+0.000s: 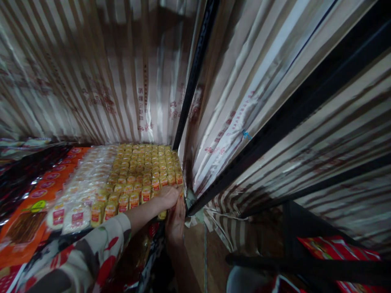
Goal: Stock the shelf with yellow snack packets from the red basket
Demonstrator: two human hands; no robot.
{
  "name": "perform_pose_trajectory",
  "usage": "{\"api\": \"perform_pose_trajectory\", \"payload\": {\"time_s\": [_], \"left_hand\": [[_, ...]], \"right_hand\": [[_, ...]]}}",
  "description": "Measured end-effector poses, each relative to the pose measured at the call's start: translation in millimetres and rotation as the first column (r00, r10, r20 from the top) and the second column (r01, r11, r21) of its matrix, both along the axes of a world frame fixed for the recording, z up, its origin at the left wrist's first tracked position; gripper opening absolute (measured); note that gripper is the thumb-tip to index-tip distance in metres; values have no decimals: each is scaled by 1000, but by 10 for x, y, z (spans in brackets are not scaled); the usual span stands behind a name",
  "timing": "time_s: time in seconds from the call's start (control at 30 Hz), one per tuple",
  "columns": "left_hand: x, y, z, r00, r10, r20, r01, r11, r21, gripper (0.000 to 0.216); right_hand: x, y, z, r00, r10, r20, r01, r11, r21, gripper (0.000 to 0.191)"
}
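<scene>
My left hand, in a flowered sleeve, reaches to the right front corner of a shelf packed with rows of small yellow snack packets. Its fingers are curled over the corner packets. My right hand comes up from below with fingers held together against the shelf's corner, beside the left hand. What either hand grips is hidden. A black shelf post rises just behind the hands.
Clear packets of white snacks and orange packs lie left of the yellow ones. Striped plastic sheeting hangs behind and to the right. Black frame bars and red packets sit lower right.
</scene>
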State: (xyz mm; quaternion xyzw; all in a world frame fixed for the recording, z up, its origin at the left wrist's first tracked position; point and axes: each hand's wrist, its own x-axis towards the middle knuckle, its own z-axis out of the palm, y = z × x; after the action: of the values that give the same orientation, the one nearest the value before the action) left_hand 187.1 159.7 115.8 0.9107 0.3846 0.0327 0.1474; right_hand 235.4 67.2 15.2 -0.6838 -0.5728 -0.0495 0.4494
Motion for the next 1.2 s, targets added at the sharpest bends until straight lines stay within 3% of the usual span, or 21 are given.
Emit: {"api": "perform_pose_trajectory", "payload": {"time_s": [0.27, 0.57, 0.8, 0.97, 1.2], "left_hand": [[31, 73, -47, 996, 85, 17, -83, 994, -65, 23], [-116, 90, -75, 966, 158, 205, -139, 985, -103, 16], [-104, 96, -30, 925, 220, 310, -199, 975, -98, 18], [-48, 100, 22, 903, 154, 401, -153, 988, -35, 22], [-8, 132, -70, 931, 119, 344, -115, 993, -32, 22]], "right_hand": [[46, -5, 16, 1000, -13, 1, 13, 1000, 21, 48], [44, 96, -26, 1000, -2, 24, 2, 1000, -7, 45], [83, 137, 155, 999, 43, 6, -43, 999, -15, 45], [68, 190, 181, 999, 20, 38, -18, 999, -40, 50], [127, 255, 197, 999, 18, 38, -13, 994, -109, 52]]}}
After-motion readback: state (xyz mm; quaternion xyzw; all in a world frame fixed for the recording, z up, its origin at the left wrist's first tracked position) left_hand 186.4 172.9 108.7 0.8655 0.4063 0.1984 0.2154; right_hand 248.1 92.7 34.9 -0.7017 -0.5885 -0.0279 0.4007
